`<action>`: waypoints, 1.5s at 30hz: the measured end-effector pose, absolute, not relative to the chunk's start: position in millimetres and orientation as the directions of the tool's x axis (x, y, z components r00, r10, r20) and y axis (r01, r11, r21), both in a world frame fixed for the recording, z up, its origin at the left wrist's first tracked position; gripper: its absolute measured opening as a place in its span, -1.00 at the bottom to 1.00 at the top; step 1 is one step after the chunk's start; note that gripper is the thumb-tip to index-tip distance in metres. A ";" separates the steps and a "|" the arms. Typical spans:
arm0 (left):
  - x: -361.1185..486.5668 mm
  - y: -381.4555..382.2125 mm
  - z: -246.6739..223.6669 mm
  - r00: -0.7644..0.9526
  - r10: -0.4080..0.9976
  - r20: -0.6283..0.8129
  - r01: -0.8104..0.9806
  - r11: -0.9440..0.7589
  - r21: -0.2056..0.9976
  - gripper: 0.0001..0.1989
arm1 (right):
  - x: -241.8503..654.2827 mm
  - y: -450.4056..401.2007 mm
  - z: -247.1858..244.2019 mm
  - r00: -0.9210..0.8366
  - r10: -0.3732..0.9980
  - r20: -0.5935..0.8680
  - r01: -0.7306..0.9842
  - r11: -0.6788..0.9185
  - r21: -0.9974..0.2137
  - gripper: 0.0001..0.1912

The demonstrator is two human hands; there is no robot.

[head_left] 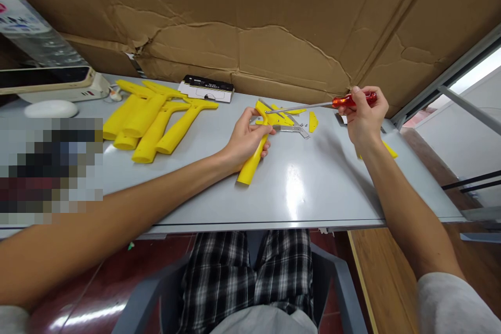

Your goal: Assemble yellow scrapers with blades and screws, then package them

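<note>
The scene is quite bright, with a strong white glare on the grey tabletop (332,198) and another streak on the red floor (90,317). A soft shadow falls below the right hand (367,112). The bottle (35,31) looks stretched near the edge, and coarse square blocks hide one area at left.

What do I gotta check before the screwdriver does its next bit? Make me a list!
1. Left hand gripping the yellow handle: ok.
2. Right hand holding the screwdriver by its red grip: ok.
3. Screwdriver pointed at the yellow handle's upper end: ok.
4. Tip properly seated in a screw: cannot tell, too small.
5. Fingers clear of the metal piece: cannot tell; it lies right by the left fingertips.
</note>
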State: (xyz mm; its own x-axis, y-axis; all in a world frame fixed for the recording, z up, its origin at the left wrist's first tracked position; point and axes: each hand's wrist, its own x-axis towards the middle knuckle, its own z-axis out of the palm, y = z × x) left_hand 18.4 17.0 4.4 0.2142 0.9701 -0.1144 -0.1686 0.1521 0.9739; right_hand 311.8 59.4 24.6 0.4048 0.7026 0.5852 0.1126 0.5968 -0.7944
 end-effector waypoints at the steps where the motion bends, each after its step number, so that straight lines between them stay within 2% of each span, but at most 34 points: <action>1: 18.4 16.6 4.5 0.214 0.970 -0.115 -0.173 0.153 0.973 -0.69 | 311.7 59.4 24.7 0.407 0.704 0.582 0.106 0.596 -0.796 -0.39; 16: 18.4 16.9 5.0 0.215 0.969 -0.125 -0.173 0.163 0.971 -0.65 | 308.2 55.5 28.2 0.422 0.727 0.542 0.070 0.570 -0.818 -0.37; 28: 18.2 16.6 3.9 0.202 0.973 -0.116 -0.152 0.148 0.977 -0.67 | 304.2 51.3 29.3 0.400 0.719 0.568 0.085 0.588 -0.805 -0.37; 33: 18.3 16.5 2.1 0.214 0.971 -0.108 -0.138 0.139 0.981 -0.67 | 306.5 50.0 28.4 0.415 0.664 0.622 0.176 0.613 -0.771 -0.43; 40: 18.9 16.6 2.3 0.194 0.975 -0.105 -0.117 0.129 0.985 -0.69 | 296.9 40.8 30.8 0.439 0.633 0.638 0.208 0.619 -0.757 -0.40; 45: 19.0 16.9 2.6 0.194 0.974 -0.117 -0.098 0.138 0.986 -0.68 | 294.4 30.3 34.0 0.440 0.540 0.717 0.336 0.642 -0.689 -0.47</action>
